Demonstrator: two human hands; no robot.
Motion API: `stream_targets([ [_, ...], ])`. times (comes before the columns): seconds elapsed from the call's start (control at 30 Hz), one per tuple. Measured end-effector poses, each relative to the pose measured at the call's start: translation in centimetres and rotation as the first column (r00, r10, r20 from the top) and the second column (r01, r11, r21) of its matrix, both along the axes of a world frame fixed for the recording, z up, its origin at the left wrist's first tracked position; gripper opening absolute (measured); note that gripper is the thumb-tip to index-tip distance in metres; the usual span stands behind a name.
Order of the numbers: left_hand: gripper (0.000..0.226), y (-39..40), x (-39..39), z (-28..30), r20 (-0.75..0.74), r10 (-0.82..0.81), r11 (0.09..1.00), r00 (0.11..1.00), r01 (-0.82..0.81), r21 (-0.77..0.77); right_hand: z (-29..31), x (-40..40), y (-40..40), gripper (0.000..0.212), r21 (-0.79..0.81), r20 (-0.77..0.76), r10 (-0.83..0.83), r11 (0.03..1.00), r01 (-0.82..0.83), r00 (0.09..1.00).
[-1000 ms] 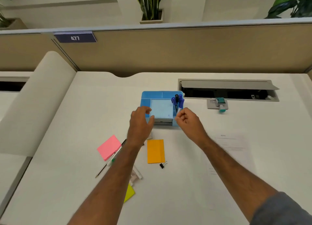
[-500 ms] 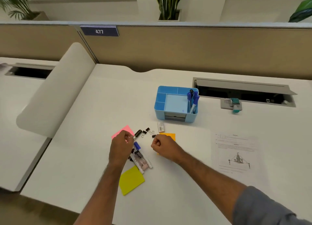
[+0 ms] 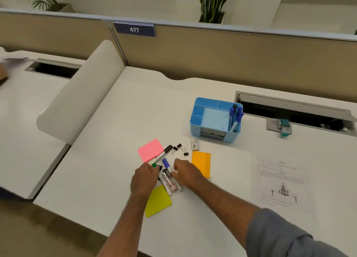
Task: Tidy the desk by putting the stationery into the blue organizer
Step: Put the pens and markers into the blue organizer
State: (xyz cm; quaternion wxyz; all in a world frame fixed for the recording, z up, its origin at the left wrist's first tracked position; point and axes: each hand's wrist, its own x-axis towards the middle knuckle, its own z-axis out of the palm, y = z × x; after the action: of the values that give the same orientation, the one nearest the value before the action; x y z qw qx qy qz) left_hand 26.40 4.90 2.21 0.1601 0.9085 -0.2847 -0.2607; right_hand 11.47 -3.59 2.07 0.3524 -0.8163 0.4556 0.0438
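Observation:
The blue organizer [image 3: 198, 107] stands on the white desk with several blue pens [image 3: 236, 116] upright in its right slot. In front of it lies a heap of markers [image 3: 168, 176], among them a black-capped one [image 3: 162, 154] and a blue-capped one [image 3: 166, 164]. My left hand [image 3: 144, 178] closes on the heap from the left, fingertips at a green cap. My right hand [image 3: 185, 173] closes on it from the right. Around the heap lie a pink pad [image 3: 150, 149], an orange pad [image 3: 201, 163], a yellow pad [image 3: 157, 201], binder clips [image 3: 181, 149] and a small box [image 3: 194, 141].
A printed sheet [image 3: 282, 185] lies at the right. Behind the organizer is an open cable hatch [image 3: 293, 104] with a teal and white device [image 3: 283, 127] at its edge. A curved beige divider [image 3: 81, 94] bounds the desk on the left, and a partition runs along the back.
Both hands came back from the organizer to the heap of markers. My right hand went from a fist beside the heap to touching it. The view shifted left and down.

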Motion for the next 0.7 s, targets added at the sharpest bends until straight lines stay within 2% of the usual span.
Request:
stream_targets([
  [0.3,0.038,-0.6,0.2,-0.2,0.017,-0.01,0.997,1.0,0.009,0.073,0.0,0.5,0.6,0.027,-0.017,-0.071,0.021,1.0,-0.022,0.997],
  [0.57,0.033,-1.0,0.0,1.4,-0.061,0.039,0.999,0.997,-0.037,0.028,0.7,-0.9,-0.4,0.023,0.002,-0.141,0.059,0.998,-0.059,0.988],
  [0.7,0.033,-1.5,-0.1,2.3,-0.099,0.017,1.0,0.995,-0.019,-0.016,0.8,-1.9,-1.2,0.026,0.053,-0.136,0.018,0.999,-0.011,0.991],
])
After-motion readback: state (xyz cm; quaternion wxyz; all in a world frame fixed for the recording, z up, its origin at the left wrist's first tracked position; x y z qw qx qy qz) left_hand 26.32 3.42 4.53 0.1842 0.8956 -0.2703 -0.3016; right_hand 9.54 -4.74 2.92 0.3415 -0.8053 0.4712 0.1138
